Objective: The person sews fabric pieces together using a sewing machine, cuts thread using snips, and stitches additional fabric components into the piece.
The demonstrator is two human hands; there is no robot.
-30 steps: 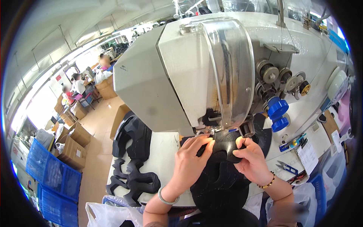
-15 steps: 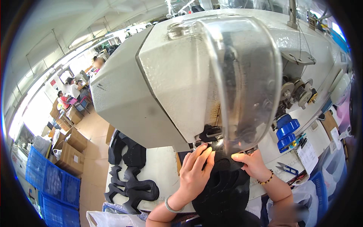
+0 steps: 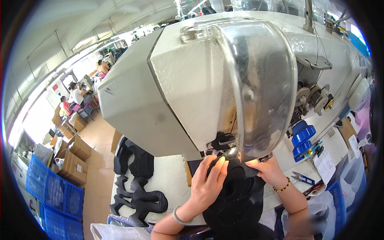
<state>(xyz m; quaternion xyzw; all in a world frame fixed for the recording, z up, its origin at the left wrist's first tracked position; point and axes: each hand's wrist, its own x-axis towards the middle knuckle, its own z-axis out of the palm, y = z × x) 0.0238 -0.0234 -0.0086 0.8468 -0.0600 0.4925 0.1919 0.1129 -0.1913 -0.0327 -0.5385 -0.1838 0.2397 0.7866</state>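
Left hand point(image 3: 206, 183), fingers bent close together, and right hand point(image 3: 272, 172), thumb pinching, hold a black textured fabric piece point(image 3: 237, 173) by the off-white metal sewing machine's point(image 3: 180, 92) lower end.

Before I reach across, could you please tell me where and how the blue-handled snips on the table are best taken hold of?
I would grip the blue handles of the snips, coming from the right and above: they seem to lie flat, handles toward the right, with the metal blades spread and pointing left, toward the right hand.
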